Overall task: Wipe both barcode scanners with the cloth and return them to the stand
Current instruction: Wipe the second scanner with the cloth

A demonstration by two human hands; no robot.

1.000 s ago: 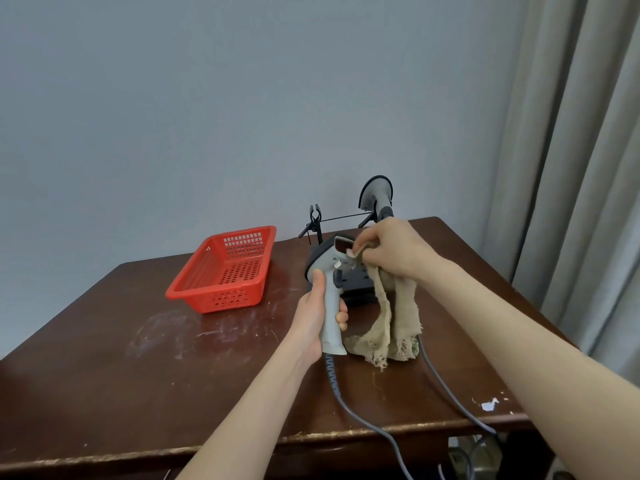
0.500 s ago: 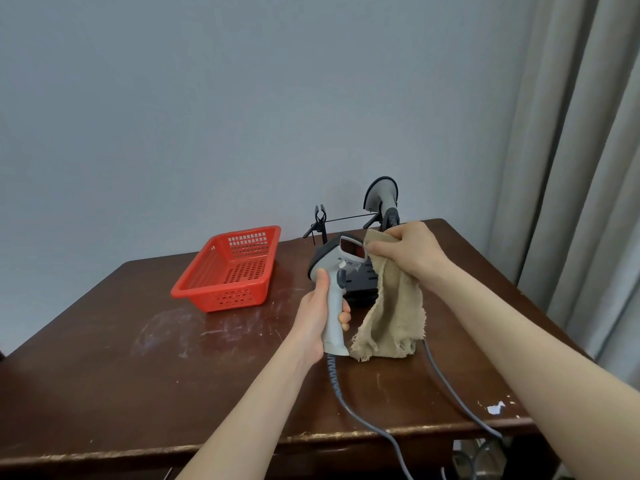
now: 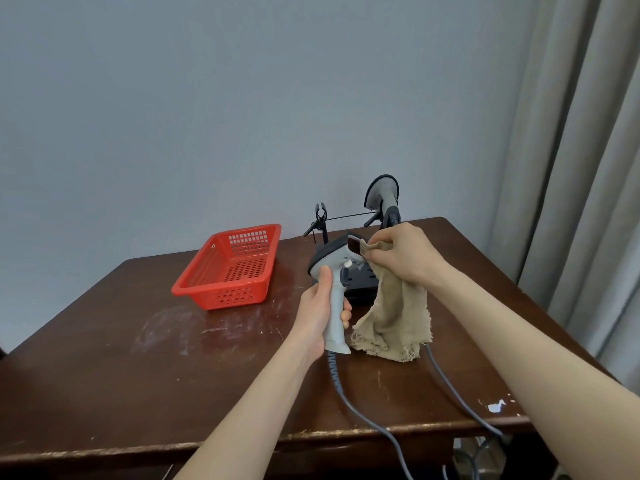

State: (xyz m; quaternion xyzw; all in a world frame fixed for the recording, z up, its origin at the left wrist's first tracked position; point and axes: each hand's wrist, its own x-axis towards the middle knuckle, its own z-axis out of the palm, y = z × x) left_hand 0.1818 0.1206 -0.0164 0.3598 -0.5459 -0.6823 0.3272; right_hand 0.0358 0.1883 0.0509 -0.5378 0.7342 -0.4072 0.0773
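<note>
Barcode scanner (image 3: 334, 271), the grey one, is upright above the table (image 3: 138, 375), with the left hand (image 3: 317, 317) wrapped round its handle. The right hand (image 3: 405, 254) pinches the cloth (image 3: 394, 323) against the window at its head, and the rest hangs loose. Wiping of this one looks under way. Next, I judge, the cloth must cover body and handle, then the scanner returns to the stand (image 3: 362, 284) just behind. The second scanner (image 3: 382, 194) sits propped at the back. The cables (image 3: 360, 410) trail over the front edge and could snag, while a red basket (image 3: 225, 296) stands apart to the left
</note>
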